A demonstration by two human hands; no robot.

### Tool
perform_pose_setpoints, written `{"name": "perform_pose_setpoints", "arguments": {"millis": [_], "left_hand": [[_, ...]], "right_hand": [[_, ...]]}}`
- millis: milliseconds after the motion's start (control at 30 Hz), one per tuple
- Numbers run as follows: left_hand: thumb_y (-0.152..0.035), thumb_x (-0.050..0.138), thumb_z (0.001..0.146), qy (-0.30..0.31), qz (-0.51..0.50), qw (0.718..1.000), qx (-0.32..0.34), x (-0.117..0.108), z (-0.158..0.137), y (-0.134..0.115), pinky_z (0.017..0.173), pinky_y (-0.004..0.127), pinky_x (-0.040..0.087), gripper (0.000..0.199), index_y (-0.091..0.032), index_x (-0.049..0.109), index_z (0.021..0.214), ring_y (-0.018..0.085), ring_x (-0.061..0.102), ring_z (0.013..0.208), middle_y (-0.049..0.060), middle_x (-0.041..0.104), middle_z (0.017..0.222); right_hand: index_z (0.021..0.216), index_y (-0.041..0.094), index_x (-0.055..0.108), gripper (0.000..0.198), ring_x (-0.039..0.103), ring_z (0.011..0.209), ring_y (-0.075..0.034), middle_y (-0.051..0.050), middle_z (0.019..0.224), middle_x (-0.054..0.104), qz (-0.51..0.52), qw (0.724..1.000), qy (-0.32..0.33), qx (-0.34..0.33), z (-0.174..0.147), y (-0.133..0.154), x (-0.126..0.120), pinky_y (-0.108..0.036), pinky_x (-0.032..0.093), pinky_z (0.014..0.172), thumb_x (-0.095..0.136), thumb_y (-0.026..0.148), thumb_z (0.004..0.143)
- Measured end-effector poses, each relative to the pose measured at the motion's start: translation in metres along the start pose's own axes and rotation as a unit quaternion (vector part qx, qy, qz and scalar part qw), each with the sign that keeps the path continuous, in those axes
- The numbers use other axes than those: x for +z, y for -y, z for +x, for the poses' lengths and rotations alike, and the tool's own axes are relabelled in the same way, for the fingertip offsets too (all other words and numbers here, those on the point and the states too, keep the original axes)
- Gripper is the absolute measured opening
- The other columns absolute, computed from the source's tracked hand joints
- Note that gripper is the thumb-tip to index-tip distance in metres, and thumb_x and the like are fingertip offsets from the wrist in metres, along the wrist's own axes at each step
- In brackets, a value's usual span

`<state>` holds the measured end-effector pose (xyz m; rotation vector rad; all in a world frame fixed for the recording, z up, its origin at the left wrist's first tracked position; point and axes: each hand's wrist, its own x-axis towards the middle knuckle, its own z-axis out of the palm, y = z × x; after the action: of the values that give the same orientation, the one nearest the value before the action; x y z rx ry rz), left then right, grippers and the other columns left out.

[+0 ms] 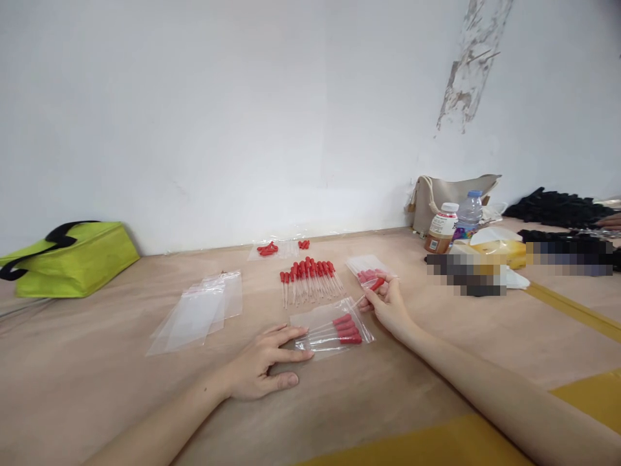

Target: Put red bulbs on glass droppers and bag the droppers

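My left hand [264,362] lies on the table with its fingers spread, fingertips resting on the left edge of a clear zip bag [320,346]. Inside that bag are several droppers [347,330] with red rubber bulbs, lying side by side with bulbs to the right. Just above its right end, my right hand [385,304] pinches one dropper [377,284] by its red bulb, thin tube pointing down-left to the bag. Whether the tip is inside the bag, I cannot tell. Behind them, several loose droppers [310,275] lie in a pile, bulbs toward the wall.
Flat, clear bags [194,317] overlap at left. Another filled bag [371,266] lies beyond my right hand; red bulbs [268,249] lie on plastic by the wall. A lime-green bag [77,259] stands far left; bottles [442,228] and a beige bag [458,188] stand right.
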<state>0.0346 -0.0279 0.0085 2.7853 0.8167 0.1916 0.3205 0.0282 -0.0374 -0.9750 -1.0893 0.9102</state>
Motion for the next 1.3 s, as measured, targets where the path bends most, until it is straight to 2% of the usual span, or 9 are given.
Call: {"name": "perform_pose_setpoints", "arguments": {"millis": [267,500,667,767,967,1067,1200,1233,1300], "left_hand": [[-0.044,0.048,0.083,-0.007,-0.026,1.000,-0.013,0.002,-0.002,0.001,0.100,0.043,0.027,0.041,-0.038,0.044,0.123,0.028,0.027,0.126,-0.001,0.020,0.143],[-0.043,0.047,0.084,-0.001,-0.040,0.999,-0.008,0.001,-0.003,-0.001,0.101,0.043,0.026,0.041,-0.037,0.043,0.124,0.027,0.027,0.126,-0.001,0.020,0.143],[-0.042,0.048,0.084,-0.004,-0.042,0.999,-0.005,0.001,-0.002,-0.002,0.101,0.045,0.025,0.041,-0.037,0.043,0.124,0.028,0.026,0.126,-0.001,0.020,0.143],[-0.042,0.047,0.084,0.000,-0.036,0.999,-0.012,0.001,-0.002,-0.001,0.101,0.046,0.024,0.042,-0.038,0.041,0.125,0.028,0.024,0.127,-0.002,0.019,0.144],[-0.042,0.047,0.084,0.004,-0.030,1.000,-0.008,0.000,-0.001,-0.002,0.102,0.046,0.024,0.042,-0.038,0.041,0.125,0.028,0.025,0.127,-0.001,0.020,0.143],[-0.041,0.047,0.084,-0.003,-0.025,1.000,0.002,0.000,0.000,-0.001,0.103,0.045,0.021,0.042,-0.037,0.041,0.125,0.026,0.027,0.127,-0.001,0.021,0.143],[-0.041,0.047,0.084,-0.003,-0.021,1.000,0.016,0.001,0.001,0.000,0.104,0.044,0.018,0.043,-0.035,0.040,0.126,0.024,0.029,0.126,0.000,0.025,0.141],[-0.041,0.047,0.084,0.000,-0.020,1.000,0.016,0.001,0.001,0.001,0.104,0.044,0.018,0.043,-0.035,0.040,0.126,0.024,0.029,0.126,0.000,0.026,0.141],[-0.041,0.047,0.084,0.005,-0.019,1.000,0.013,0.001,0.002,0.001,0.104,0.045,0.018,0.043,-0.035,0.040,0.126,0.024,0.029,0.126,0.000,0.027,0.141]], "right_hand": [[0.089,0.022,0.038,0.040,0.057,0.052,-0.012,0.006,0.065,0.054,0.039,0.994,0.037,0.096,-0.007,0.011,0.001,-0.028,0.049,0.053,0.063,0.040,0.063],[0.076,0.017,0.052,0.028,0.046,0.051,-0.007,0.004,0.062,0.053,-0.126,0.972,0.197,0.032,-0.007,0.017,-0.008,-0.021,0.040,0.051,0.063,0.040,0.064],[0.082,0.016,0.063,0.028,0.057,0.066,-0.013,0.000,0.072,0.064,-0.139,0.937,0.318,0.037,0.003,0.019,-0.007,-0.028,0.046,0.066,0.063,0.039,0.066],[0.081,0.017,0.067,0.028,0.061,0.070,-0.017,-0.002,0.077,0.068,-0.140,0.942,0.302,0.038,0.005,0.014,0.001,-0.032,0.047,0.069,0.061,0.040,0.067],[0.062,0.014,0.065,0.026,0.059,0.057,-0.018,-0.003,0.061,0.065,-0.217,0.962,0.163,0.019,0.001,0.005,0.009,-0.027,0.046,0.052,0.067,0.040,0.060],[0.067,0.015,0.063,0.022,0.058,0.055,-0.014,-0.001,0.061,0.064,-0.176,0.963,0.198,0.040,0.001,0.009,0.008,-0.023,0.044,0.049,0.059,0.036,0.068],[0.078,0.018,0.055,0.020,0.043,0.034,-0.006,0.006,0.052,0.056,-0.125,0.974,0.138,0.132,0.002,0.016,0.005,-0.016,0.026,0.030,0.051,0.037,0.075],[0.080,0.018,0.055,0.022,0.041,0.032,-0.005,0.006,0.052,0.055,-0.124,0.970,0.148,0.149,0.002,0.017,0.004,-0.016,0.023,0.029,0.051,0.039,0.075],[0.078,0.016,0.057,0.026,0.047,0.038,-0.006,0.003,0.057,0.059,-0.116,0.955,0.220,0.159,0.000,0.018,0.004,-0.016,0.030,0.033,0.057,0.041,0.071]]}}
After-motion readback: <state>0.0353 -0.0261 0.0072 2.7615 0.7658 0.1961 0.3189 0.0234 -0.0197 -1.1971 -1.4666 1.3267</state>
